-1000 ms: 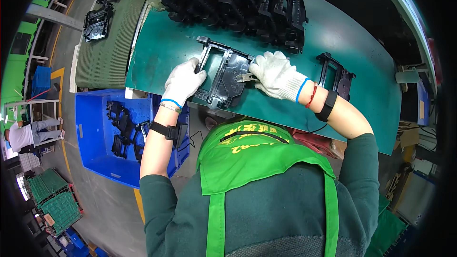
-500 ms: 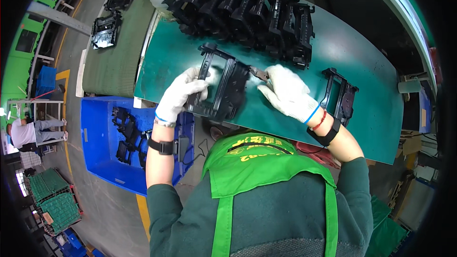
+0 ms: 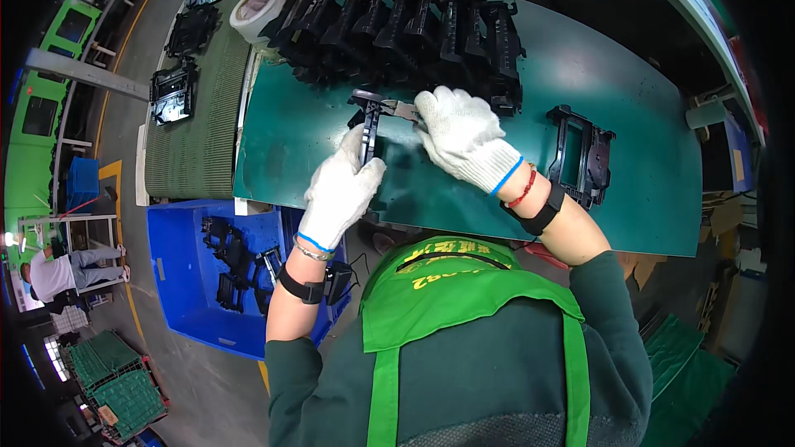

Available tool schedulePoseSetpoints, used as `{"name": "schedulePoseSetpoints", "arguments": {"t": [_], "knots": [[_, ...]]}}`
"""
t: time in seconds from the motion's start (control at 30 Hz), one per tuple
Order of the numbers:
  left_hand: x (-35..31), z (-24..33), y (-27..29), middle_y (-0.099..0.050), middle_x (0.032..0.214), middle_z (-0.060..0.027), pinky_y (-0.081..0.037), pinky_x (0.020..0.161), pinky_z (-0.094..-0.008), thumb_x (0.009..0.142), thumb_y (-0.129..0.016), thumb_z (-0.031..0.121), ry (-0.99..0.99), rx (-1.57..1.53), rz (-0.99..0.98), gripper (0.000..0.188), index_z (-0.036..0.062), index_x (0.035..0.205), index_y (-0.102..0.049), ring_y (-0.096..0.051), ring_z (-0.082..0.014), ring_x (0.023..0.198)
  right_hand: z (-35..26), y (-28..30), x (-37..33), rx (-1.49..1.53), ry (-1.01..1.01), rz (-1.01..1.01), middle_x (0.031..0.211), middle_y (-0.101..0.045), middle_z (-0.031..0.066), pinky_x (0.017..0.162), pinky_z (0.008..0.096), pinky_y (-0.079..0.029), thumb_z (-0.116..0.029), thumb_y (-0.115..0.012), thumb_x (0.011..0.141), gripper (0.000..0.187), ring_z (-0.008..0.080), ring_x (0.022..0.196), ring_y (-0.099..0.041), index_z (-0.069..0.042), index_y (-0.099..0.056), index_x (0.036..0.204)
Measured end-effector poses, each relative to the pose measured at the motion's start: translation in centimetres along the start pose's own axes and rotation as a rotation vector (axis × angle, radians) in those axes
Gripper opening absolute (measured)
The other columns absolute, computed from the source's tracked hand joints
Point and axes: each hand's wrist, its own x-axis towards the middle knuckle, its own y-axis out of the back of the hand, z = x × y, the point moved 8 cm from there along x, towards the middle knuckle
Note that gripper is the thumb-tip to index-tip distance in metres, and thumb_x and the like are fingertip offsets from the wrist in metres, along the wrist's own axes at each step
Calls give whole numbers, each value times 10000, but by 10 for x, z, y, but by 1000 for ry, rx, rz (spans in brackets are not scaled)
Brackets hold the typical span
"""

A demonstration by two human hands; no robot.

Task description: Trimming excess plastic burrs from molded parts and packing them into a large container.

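Note:
Both my hands wear white knit gloves. My left hand [image 3: 341, 190] is closed round a black plastic frame [image 3: 369, 134], held up over the near left part of the green table and now seen almost edge-on. My right hand [image 3: 462, 131] grips a pair of pliers [image 3: 402, 110]; their handles are hidden in the glove. The metal jaws point left and meet the upper end of the frame, though whether they bite on it I cannot tell. Another black frame [image 3: 585, 157] lies flat on the table to the right of my right hand.
Several black frames stand in a row [image 3: 406, 29] along the table's far side, beside rolls of clear film [image 3: 257, 12]. A conveyor belt [image 3: 203, 136] carrying more frames runs at the left. Below it, a blue bin [image 3: 178, 298] holds black pieces. A person sits farther left.
My left hand has turned the frame from its broad face to its edge. My right hand has moved left and slightly up, bringing the pliers to the frame's upper end. The whole view has shifted slightly.

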Motion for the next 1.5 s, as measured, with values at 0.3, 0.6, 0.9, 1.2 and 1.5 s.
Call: {"name": "schedulePoseSetpoints", "arguments": {"t": [0.3,0.6,0.9,1.2,1.5], "knots": [[-10,36,-39,-739,843,-215,-582,772,-506,965,-598,362,30,447,-133,701,66,1575,-417,-741,-400,813,68,-68,-84,785,-615,-220,837,-571,50,627,333,-480,-362,-662,1003,344,164,684,-580,-57,-584,1141],[0,9,-113,-719,743,-172,-569,626,-525,987,-578,315,-157,631,-213,750,63,1629,-285,-716,-390,670,25,-97,-144,1553,-958,-444,843,-493,-19,619,273,-450,-410,-698,1005,396,87,646,-480,-105,-553,1211],[2,4,-122,-708,726,-181,-554,573,-517,978,-582,290,-187,666,-243,763,53,1633,-271,-704,-380,637,19,-118,-133,1714,-1034,-399,815,-460,-43,593,244,-422,-373,-683,1026,349,71,622,-436,-118,-542,1217],[2,11,-113,-698,710,-178,-552,586,-529,971,-591,286,-209,623,-223,748,48,1620,-303,-695,-390,627,37,-21,-139,1340,-808,-163,858,-530,-42,580,216,-407,-282,-707,1005,277,48,671,-487,-85,-580,1152],[-22,89,-87,-730,1027,-243,-581,819,-474,952,-657,327,-242,246,-408,832,44,1643,-288,-738,-374,963,147,45,-237,115,-525,-196,1180,-676,166,952,415,-563,-28,-757,812,613,416,1066,-686,-50,-573,1397]]}}
